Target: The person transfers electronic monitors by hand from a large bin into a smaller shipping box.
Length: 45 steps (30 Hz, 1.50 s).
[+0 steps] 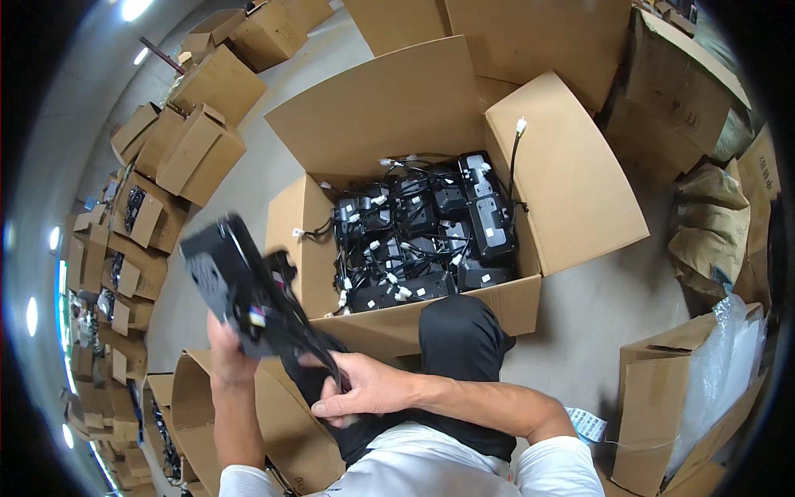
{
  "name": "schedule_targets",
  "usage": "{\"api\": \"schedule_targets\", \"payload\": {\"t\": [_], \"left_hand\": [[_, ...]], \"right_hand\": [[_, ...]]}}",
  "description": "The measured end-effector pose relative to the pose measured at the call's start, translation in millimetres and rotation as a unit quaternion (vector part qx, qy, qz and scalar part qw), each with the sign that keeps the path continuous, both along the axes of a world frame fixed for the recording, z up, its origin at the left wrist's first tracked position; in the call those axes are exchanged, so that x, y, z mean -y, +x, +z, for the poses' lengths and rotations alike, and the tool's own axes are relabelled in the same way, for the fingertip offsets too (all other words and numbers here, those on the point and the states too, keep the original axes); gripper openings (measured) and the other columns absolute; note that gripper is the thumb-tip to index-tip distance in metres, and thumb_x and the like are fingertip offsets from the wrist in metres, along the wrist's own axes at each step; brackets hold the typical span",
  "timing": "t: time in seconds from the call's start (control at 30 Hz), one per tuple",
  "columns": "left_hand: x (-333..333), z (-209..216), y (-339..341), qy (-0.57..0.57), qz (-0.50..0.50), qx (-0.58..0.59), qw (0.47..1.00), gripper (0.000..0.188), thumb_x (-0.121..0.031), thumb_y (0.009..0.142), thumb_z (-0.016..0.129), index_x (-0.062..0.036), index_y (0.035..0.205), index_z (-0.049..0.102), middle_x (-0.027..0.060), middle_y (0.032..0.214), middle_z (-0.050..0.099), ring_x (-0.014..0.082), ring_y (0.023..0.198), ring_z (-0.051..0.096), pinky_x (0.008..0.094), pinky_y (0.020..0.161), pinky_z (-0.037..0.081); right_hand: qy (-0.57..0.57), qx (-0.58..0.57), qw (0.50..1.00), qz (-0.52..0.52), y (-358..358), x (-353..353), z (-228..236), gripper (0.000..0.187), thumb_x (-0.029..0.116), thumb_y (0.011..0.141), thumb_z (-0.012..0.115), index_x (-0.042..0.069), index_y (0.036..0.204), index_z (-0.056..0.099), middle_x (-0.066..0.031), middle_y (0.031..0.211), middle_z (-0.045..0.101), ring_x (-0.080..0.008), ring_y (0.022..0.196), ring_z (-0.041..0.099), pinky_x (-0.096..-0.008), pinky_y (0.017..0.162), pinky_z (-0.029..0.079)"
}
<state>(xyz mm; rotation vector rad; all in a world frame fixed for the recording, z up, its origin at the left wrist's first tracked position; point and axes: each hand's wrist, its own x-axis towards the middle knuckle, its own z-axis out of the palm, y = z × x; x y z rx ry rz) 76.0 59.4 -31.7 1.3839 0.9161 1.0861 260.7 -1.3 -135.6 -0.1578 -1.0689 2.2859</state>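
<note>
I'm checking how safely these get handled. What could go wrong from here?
The left hand grips the black unit near its lower end, so it might slip or tip. The cable in the right hand could be strained if pulled. One white plug stands out over a flap of the open box, where it might get caught.

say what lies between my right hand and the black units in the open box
In the head view, the open box's near cardboard side lies between the right hand and the black units.
</note>
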Motion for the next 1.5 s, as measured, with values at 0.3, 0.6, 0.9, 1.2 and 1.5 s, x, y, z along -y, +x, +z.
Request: {"api": "schedule_targets", "payload": {"t": [0.3, 0.6, 0.9, 1.2, 1.5], "left_hand": [[-127.8, -165.1, 76.3, -0.255, -0.061, -0.044, 0.964, 0.056, -0.019, 0.085, 0.077, 0.0011, 0.128, 0.048, 0.0113, 0.115, 0.064, 0.0192, 0.104, 0.064, 0.0347, 0.095, 0.051], [-144.1, -343.4, 191.1, -0.415, -0.064, 0.023, 0.907, 0.032, -0.011, 0.095, 0.065, -0.0043, 0.126, 0.057, 0.0082, 0.117, 0.067, 0.0212, 0.103, 0.065, 0.0379, 0.092, 0.053], [-157.1, -367.1, 196.3, -0.361, -0.098, -0.002, 0.927, 0.041, -0.029, 0.101, 0.057, 0.0001, 0.13, 0.052, 0.0136, 0.122, 0.063, 0.0242, 0.109, 0.06, 0.0403, 0.096, 0.048], [-169.7, -372.7, 179.6, -0.335, -0.067, -0.18, 0.922, 0.052, -0.026, 0.091, 0.072, -0.0033, 0.131, 0.048, 0.0145, 0.124, 0.06, 0.0262, 0.107, 0.06, 0.043, 0.087, 0.051], [-166.9, -342.7, 181.1, -0.415, -0.069, -0.083, 0.904, 0.051, -0.02, 0.088, 0.076, -0.0014, 0.127, 0.048, 0.0144, 0.115, 0.062, 0.0244, 0.102, 0.062, 0.0396, 0.082, 0.053]], "right_hand": [[0.532, 0.672, 0.361, -0.368, 208.6, -178.5, 11.6, 0.021, 0.012, 0.079, 0.068, 0.001, 0.097, 0.064, -0.0175, 0.085, 0.067, -0.0339, 0.091, 0.068, -0.0468, 0.086, 0.052], [0.479, 0.656, 0.417, -0.408, 214.9, -139.7, -69.4, 0.044, 0.009, 0.073, 0.078, 0.001, 0.111, 0.058, -0.0136, 0.115, 0.06, -0.0346, 0.12, 0.053, -0.047, 0.108, 0.038], [0.4, 0.638, 0.405, -0.518, 203.2, -113.6, -110.7, 0.027, 0.008, 0.08, 0.074, 0.0, 0.104, 0.064, -0.015, 0.103, 0.065, -0.0349, 0.109, 0.06, -0.0499, 0.106, 0.041], [0.442, 0.656, 0.515, -0.33, 193.8, -110.5, -112.6, 0.016, 0.011, 0.084, 0.068, -0.001, 0.095, 0.066, -0.0196, 0.094, 0.067, -0.0374, 0.095, 0.063, -0.0481, 0.086, 0.049], [0.411, 0.676, 0.572, 0.219, 177.8, -150.6, -220.4, 0.029, 0.014, 0.083, 0.057, -0.003, 0.103, 0.07, -0.0253, 0.114, 0.066, -0.0372, 0.111, 0.063, -0.0443, 0.096, 0.05]]}}
